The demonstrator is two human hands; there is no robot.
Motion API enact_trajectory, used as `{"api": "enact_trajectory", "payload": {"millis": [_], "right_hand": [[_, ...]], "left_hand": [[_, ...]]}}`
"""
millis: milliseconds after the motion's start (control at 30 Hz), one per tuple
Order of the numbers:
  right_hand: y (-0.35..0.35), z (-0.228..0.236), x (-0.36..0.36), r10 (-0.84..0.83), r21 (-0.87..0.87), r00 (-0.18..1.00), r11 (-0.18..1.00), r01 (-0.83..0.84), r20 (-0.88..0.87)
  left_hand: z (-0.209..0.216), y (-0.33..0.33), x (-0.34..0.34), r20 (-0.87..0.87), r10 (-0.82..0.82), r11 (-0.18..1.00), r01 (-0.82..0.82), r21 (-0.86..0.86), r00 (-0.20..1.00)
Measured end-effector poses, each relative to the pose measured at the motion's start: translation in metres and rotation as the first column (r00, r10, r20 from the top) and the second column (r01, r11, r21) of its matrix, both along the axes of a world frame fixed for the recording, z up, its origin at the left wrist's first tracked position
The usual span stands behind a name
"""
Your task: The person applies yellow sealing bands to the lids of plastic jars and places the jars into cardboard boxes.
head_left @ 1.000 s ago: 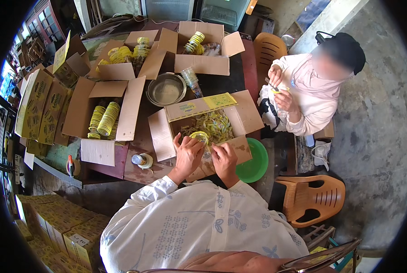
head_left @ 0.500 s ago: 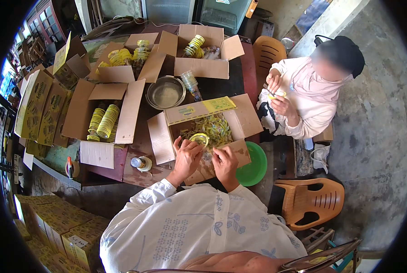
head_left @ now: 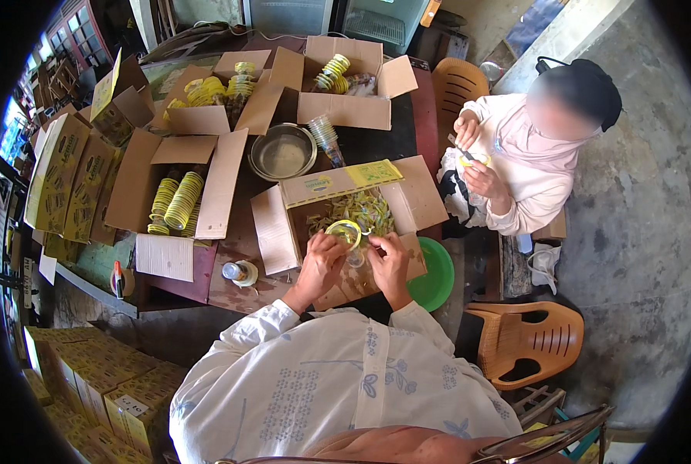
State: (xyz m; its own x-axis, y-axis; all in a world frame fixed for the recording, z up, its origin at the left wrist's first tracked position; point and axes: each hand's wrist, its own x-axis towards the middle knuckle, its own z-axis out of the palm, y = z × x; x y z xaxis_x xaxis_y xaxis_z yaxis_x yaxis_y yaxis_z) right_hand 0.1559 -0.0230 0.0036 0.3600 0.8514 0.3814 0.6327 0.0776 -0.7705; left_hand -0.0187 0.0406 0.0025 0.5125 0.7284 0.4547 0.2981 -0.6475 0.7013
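My left hand (head_left: pixel 322 263) grips a clear plastic cup with a yellow rim (head_left: pixel 345 232) over the near edge of an open cardboard box (head_left: pixel 304 195). Beside the cup, my right hand (head_left: pixel 389 264) is closed with thumb and fingers together; what it pinches, if anything, is too small to make out. Heaped inside the box are many small yellow-green pieces (head_left: pixel 361 210), perhaps wrapped packets. A stack of clear cups (head_left: pixel 324 135) lies tilted just behind the box.
A metal bowl (head_left: pixel 282 152) and cartons of yellow-rimmed cups (head_left: pixel 184 203) stand left and behind. A small capped bottle (head_left: pixel 237 271) is left of my hands, a green basin (head_left: pixel 432 278) right. Across from it sits a co-worker (head_left: pixel 542 155), handling a yellow-rimmed piece. An orange chair (head_left: pixel 535 340) stands right.
My right hand has shifted slightly forward and right, and the cup in my left hand has moved a little right. The co-worker's hands have moved slightly.
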Motion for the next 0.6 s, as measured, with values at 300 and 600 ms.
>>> {"api": "enact_trajectory", "payload": {"millis": [300, 600], "right_hand": [[-0.008, 0.006, -0.016, 0.033, 0.046, 0.996, 0.998, -0.036, 0.078], [-0.016, 0.012, -0.028, 0.012, 0.115, 0.967, 0.993, -0.042, 0.253]], "left_hand": [[-0.004, 0.001, 0.002, 0.085, 0.041, 0.996, -0.034, -0.077, 0.996], [0.002, -0.003, 0.004, 0.022, 0.089, 0.989, -0.085, -0.117, 0.996]]}}
